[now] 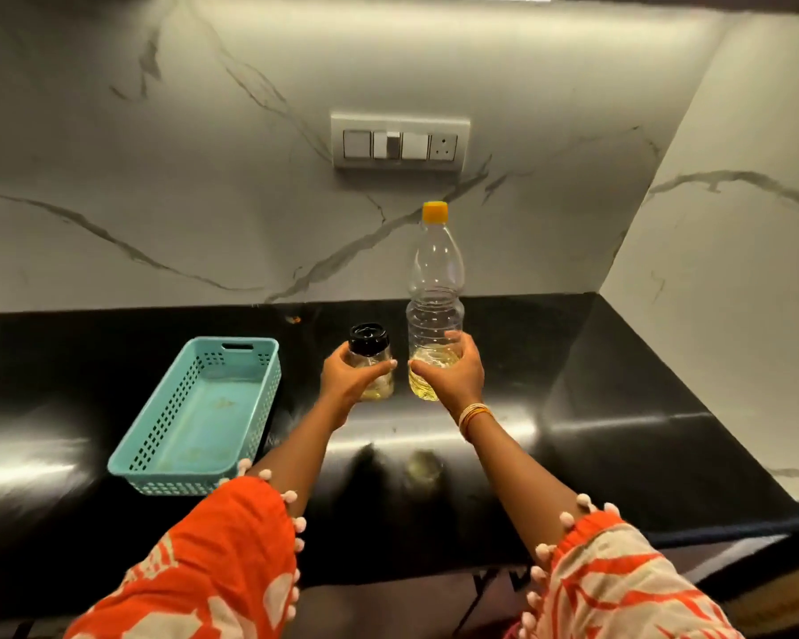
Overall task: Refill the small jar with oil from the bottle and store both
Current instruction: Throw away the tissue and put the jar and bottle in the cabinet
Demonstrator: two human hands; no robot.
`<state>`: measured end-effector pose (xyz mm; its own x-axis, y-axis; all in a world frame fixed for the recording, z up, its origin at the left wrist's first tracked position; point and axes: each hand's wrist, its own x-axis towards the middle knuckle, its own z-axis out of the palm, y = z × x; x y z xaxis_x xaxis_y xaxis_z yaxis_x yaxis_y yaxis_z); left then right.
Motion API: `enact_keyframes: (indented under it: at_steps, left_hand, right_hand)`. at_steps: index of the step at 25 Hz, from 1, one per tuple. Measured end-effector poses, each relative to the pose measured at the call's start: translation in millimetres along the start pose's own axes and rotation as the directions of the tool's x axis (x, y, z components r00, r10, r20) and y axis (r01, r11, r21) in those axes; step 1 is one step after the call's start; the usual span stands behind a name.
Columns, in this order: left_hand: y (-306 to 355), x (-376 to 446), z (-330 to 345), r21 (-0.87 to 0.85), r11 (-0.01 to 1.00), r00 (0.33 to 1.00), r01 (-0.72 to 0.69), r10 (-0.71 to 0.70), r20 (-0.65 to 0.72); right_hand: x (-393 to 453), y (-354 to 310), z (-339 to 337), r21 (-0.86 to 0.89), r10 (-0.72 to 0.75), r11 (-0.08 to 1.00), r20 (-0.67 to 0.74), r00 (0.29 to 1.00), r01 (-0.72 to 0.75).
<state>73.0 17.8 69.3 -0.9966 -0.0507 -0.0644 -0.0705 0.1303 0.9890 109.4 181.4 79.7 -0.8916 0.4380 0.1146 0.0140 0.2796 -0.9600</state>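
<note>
Black countertop (pixel 619 362), mid-depth: left hand (pixel 349 378) clasps black-lidded small jar (pixel 371 362); right hand (pixel 453 378) clasps orange-capped oil bottle (pixel 436 297); turquoise basket (pixel 176 472) at left, near front edge. Both closures on, so refilling seems unstarted; next, uncapping both.

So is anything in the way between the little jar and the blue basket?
Nothing visible. The left hand holds the small jar just right of the basket, with only bare black counter between them. The basket looks empty inside.
</note>
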Motion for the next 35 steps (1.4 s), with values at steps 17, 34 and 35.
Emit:
enact_keyframes:
  at_steps: [17, 34, 35]
  left_hand:
    - [356, -13, -86, 0.044, 0.839, 0.840, -0.542, 0.538, 0.076]
    - [486, 61, -115, -0.032, 0.808, 0.808, -0.589, 0.589, -0.008]
    - [487, 71, -115, -0.041, 0.810, 0.811, -0.585, 0.585, -0.011]
  right_hand:
    - [71, -341, -66, 0.315, -0.447, 0.863, 0.117, 0.887, 0.394]
    - [141, -473, -70, 0.351, -0.465, 0.857, 0.210, 0.860, 0.378]
    - [147, -473, -65, 0.346, -0.471, 0.854, 0.195, 0.860, 0.389]
